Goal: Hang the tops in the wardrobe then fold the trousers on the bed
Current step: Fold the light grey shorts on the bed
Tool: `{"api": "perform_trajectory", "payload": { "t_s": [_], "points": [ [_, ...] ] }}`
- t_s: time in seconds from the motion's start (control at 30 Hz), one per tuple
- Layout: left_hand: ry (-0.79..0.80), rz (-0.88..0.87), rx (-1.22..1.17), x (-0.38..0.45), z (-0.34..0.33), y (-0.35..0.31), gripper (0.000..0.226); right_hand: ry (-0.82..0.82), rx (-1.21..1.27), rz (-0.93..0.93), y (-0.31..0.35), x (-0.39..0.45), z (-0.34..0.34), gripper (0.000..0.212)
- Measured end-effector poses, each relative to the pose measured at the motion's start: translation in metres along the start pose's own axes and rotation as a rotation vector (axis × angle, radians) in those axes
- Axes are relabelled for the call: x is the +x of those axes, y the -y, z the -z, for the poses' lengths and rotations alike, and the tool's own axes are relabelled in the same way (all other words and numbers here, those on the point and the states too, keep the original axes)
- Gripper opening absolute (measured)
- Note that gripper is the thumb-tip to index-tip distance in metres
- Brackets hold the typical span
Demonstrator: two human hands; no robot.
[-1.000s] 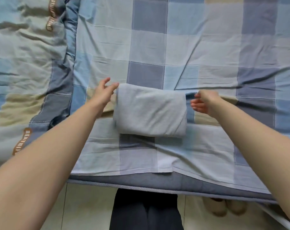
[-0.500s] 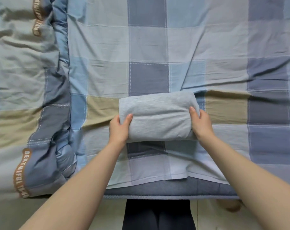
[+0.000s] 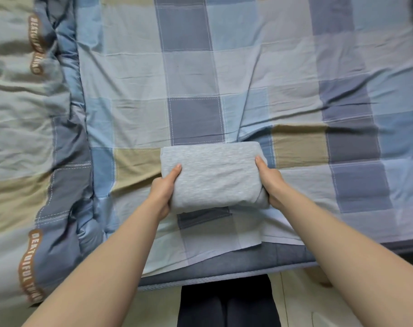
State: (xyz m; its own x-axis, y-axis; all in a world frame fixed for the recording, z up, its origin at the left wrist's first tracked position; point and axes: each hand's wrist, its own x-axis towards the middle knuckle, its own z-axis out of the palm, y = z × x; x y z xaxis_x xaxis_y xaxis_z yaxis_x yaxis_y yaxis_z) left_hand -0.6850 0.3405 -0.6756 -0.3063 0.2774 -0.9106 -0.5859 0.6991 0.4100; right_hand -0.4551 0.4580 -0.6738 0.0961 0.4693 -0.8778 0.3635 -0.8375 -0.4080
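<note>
Quilt (image 3: 23,142) bunched at left, its brown trim reading "BEAUTIFUL TIME", lies beside folded grey trousers (image 3: 212,175) on bed (image 3: 224,74) w/ checked blue-and-tan sheet. Left hand (image 3: 164,192) & right hand (image 3: 270,182) grip bundle's 2 ends, thumbs on top. Pale tiled floor (image 3: 307,300) below.

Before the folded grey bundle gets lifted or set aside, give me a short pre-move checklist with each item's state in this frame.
1. Left hand has a grip on the folded grey trousers, thumb on top: ok.
2. Right hand holds the opposite end: ok.
3. Fold compact, no leg trailing: ok.
4. Bundle resting on the checked sheet: ok.
5. Fingers underneath fully support it: cannot tell.
6. Quilt at the left lies apart from the bundle: ok.
</note>
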Motion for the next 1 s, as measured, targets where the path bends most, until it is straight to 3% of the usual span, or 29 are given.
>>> {"api": "perform_trajectory", "payload": {
  "t_s": [0.17, 0.33, 0.57, 0.8, 0.93, 1.0],
  "points": [
    [0.024, -0.161, 0.053, -0.057, 0.004, -0.023, 0.03, -0.066, 0.057, 0.065, 0.012, -0.071, 0.023, 0.064],
    [0.067, -0.327, 0.174, -0.161, -0.012, -0.063, 0.032, -0.15, 0.151, 0.208, 0.026, -0.181, 0.076, 0.039],
    [0.176, -0.477, 0.293, -0.323, -0.044, -0.075, 0.03, -0.323, 0.281, 0.321, 0.016, -0.332, 0.162, 0.039],
    [0.341, -0.568, 0.395, -0.461, -0.076, -0.042, 0.033, -0.51, 0.447, 0.399, -0.047, -0.472, 0.241, 0.058],
    [0.513, -0.587, 0.453, -0.534, -0.088, 0.005, 0.032, -0.682, 0.553, 0.442, -0.115, -0.553, 0.279, 0.037],
    [0.568, -0.601, 0.48, -0.562, -0.089, 0.029, 0.029, -0.756, 0.568, 0.459, -0.148, -0.588, 0.29, 0.039]
  ]
}}
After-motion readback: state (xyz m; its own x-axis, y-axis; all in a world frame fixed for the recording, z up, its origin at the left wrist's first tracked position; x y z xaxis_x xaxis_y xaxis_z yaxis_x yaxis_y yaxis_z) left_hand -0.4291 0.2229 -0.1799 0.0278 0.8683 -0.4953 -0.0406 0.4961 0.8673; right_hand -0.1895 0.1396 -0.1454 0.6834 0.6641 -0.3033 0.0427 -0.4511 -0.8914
